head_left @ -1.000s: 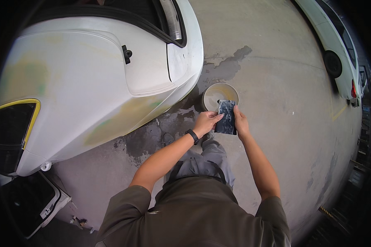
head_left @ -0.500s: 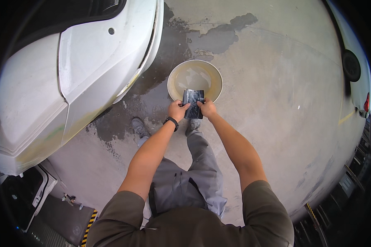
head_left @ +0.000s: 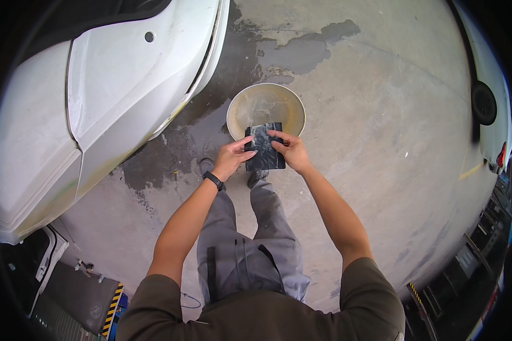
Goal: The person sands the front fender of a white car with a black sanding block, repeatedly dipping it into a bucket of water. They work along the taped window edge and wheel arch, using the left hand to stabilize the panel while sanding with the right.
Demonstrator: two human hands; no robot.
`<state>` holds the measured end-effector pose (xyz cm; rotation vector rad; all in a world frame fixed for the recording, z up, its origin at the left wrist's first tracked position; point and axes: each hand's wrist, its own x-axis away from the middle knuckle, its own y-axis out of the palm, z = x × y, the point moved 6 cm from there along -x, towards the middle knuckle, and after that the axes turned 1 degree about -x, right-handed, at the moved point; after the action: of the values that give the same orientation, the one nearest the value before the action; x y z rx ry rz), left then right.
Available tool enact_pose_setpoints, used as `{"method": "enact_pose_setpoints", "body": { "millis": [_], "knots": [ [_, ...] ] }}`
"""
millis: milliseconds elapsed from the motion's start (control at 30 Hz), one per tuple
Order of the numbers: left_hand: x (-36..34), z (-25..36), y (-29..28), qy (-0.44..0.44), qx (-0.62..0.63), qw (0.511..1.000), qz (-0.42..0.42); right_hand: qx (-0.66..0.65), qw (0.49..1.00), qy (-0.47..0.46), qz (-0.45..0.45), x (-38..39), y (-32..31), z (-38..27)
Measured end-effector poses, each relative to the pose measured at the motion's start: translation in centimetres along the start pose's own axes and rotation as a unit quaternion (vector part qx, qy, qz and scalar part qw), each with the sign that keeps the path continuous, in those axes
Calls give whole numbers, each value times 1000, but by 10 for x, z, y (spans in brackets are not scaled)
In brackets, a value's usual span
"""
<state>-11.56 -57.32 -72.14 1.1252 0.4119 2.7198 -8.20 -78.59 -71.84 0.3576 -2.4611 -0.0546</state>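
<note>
A black sheet of wet-looking sandpaper [head_left: 263, 162], streaked with whitish smears, is held flat between my two hands. My left hand [head_left: 231, 159] grips its left edge between thumb and fingers; a dark band circles that wrist. At the right edge, my right hand [head_left: 293, 152] pinches the sheet, its thumb and fingers on the near face. Just beyond and partly behind the sheet, a round pale basin [head_left: 301, 116] with cloudy water in it stands on the floor.
To the left is a white car body [head_left: 119, 74] with yellowish and greenish patches low on its side. Dark wet patches [head_left: 301, 54] mark the concrete floor. Another car [head_left: 489, 108] stands at the far right. A yellow-black striped edge [head_left: 112, 310] lies lower left.
Both hands and the sandpaper have come slightly nearer me. My fingers have shifted on the sheet, which shows wider and flatter now. My feet and the view have moved a little.
</note>
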Motion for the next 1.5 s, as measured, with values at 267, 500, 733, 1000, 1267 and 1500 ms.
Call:
{"method": "enact_pose_setpoints", "body": {
  "millis": [267, 500, 733, 1000, 1267, 1500],
  "knots": [
    [-5, -9, -42, -19, -103, 994, -9, 154, 986, 12, -58, -16, 14, -15],
    [-43, -57, -95, 35, -79, 983, 161, -64, 980, 168, -84, -120, 16, 84],
    [24, -156, -174, -45, 1, 979, 200, -109, 917, 366, -112, -255, 15, 276],
    [145, -230, -248, -152, -20, 933, 326, 373, 871, 312, -69, -315, -38, 385],
    [204, -163, -198, -64, -142, 932, 326, -125, 913, 361, -145, -176, 22, 202],
    [322, 125, -124, 301, -573, 723, 242, -163, 938, 228, -204, 39, 199, -165]
  ]
}}
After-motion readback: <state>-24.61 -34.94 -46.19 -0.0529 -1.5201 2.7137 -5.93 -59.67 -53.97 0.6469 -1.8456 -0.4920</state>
